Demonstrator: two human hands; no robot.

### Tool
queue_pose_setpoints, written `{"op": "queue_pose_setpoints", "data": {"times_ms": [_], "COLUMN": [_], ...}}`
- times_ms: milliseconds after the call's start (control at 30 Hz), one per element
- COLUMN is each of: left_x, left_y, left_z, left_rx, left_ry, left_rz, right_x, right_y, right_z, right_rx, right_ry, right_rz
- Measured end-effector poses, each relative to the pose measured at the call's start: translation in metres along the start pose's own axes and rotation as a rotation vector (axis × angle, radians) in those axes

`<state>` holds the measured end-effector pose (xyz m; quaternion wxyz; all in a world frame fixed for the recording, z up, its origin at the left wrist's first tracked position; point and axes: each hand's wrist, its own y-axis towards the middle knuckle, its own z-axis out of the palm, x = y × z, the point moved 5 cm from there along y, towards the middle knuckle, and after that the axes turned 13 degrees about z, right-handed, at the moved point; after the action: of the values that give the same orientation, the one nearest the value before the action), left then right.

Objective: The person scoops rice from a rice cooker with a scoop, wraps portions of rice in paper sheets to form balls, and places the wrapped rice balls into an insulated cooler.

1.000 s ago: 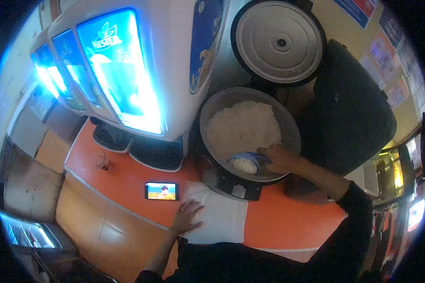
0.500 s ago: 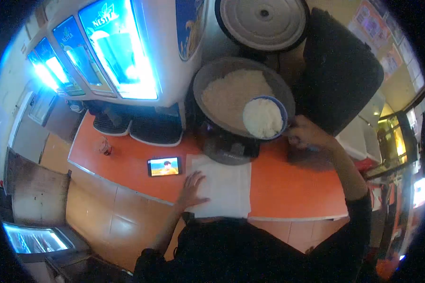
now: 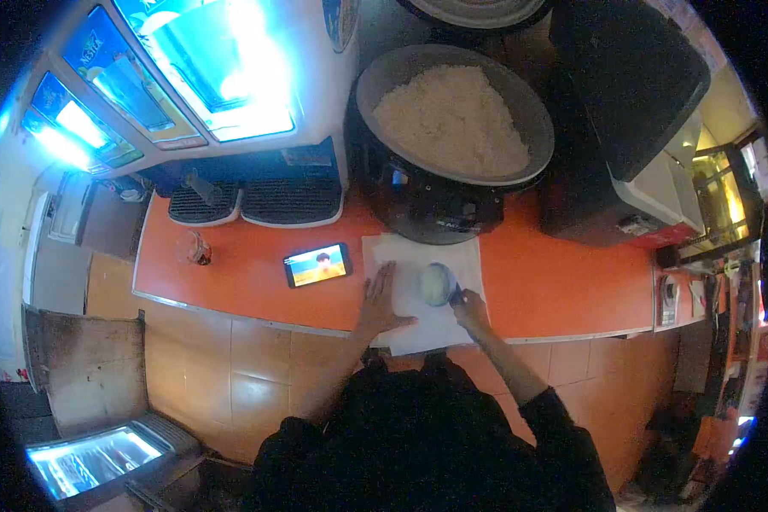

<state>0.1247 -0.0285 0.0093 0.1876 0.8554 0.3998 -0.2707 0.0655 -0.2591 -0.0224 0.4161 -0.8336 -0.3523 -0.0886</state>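
Observation:
My left hand (image 3: 382, 305) lies flat with its fingers spread on the left side of a white paper sheet (image 3: 410, 331). My right hand (image 3: 469, 312) is closed round the handle of a blue-edged scoop (image 3: 437, 284). The scoop is over the middle of the paper; blur hides whether it touches the sheet and how much rice is in it. Behind the paper stands a black rice cooker (image 3: 435, 205), its wide grey pot filled with white rice (image 3: 452, 119).
A phone (image 3: 318, 264) showing a video lies left of the paper on the orange counter (image 3: 563, 282). Farther left is a small glass (image 3: 198, 248) beside a lit drink dispenser (image 3: 230, 85). A dark, bulky box-like thing (image 3: 627, 94) stands to the right.
My right hand has brought the scoop, heaped with rice before, from the cooker's edge down over the paper. My left hand stays on the sheet. The view has tilted downward.

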Motion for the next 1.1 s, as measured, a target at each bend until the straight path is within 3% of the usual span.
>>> {"op": "queue_pose_setpoints", "data": {"times_ms": [67, 100, 167, 200, 367, 467, 533, 567, 600, 700, 767, 800, 933, 1000, 1100], "left_x": [0.002, 0.003, 0.007, 0.008, 0.007, 0.011, 0.014, 0.013, 0.014, 0.017, 0.013, 0.013, 0.01, 0.007, 0.004], "left_y": [0.002, 0.003, 0.002, 0.0, -0.004, 0.0, 0.0, 0.001, -0.003, -0.005, -0.003, -0.005, 0.001, -0.004, -0.035], "left_z": [0.001, 0.002, 0.003, 0.004, 0.003, 0.009, 0.006, 0.005, 0.01, 0.02, 0.016, 0.015, 0.007, 0.003, 0.013], "left_rx": [0.0, -0.003, -0.009, -0.013, -0.09, -0.13, -0.177, -0.1, -0.015, -0.053, -0.027, 0.01, 0.015, -0.007, -0.142], "left_ry": [-0.012, -0.021, -0.036, -0.044, -0.066, -0.107, -0.106, -0.035, 0.035, 0.017, 0.051, 0.087, 0.055, 0.041, -0.003], "left_rz": [0.001, 0.002, 0.002, 0.0, 0.014, 0.002, 0.008, 0.012, 0.013, -0.05, -0.061, -0.067, -0.084, -0.046, -0.009], "right_x": [0.079, 0.075, 0.067, 0.072, 0.095, 0.123, 0.107, 0.101, 0.1, 0.097, 0.095, 0.1, 0.105, 0.083, 0.031], "right_y": [-0.07, -0.064, -0.046, -0.063, -0.086, -0.072, -0.074, -0.071, -0.065, -0.06, -0.063, -0.065, -0.066, -0.066, -0.045], "right_z": [-0.034, -0.022, 0.017, 0.026, 0.003, 0.008, 0.018, 0.019, 0.016, 0.018, 0.028, 0.023, 0.003, -0.016, -0.045], "right_rx": [-0.386, -0.383, -0.571, -0.668, -0.505, -0.344, -0.317, -0.295, -0.285, -0.255, -0.386, -0.398, -0.277, -0.175, -0.338], "right_ry": [-0.203, -0.205, -0.559, -0.623, -0.357, -0.24, -0.165, -0.091, -0.092, -0.139, -0.18, -0.145, -0.133, 0.343, 0.571], "right_rz": [-0.196, -0.188, -0.41, -0.62, -0.564, -0.363, -0.395, -0.432, -0.432, -0.477, -0.41, -0.476, -0.402, -0.355, -0.49]}}
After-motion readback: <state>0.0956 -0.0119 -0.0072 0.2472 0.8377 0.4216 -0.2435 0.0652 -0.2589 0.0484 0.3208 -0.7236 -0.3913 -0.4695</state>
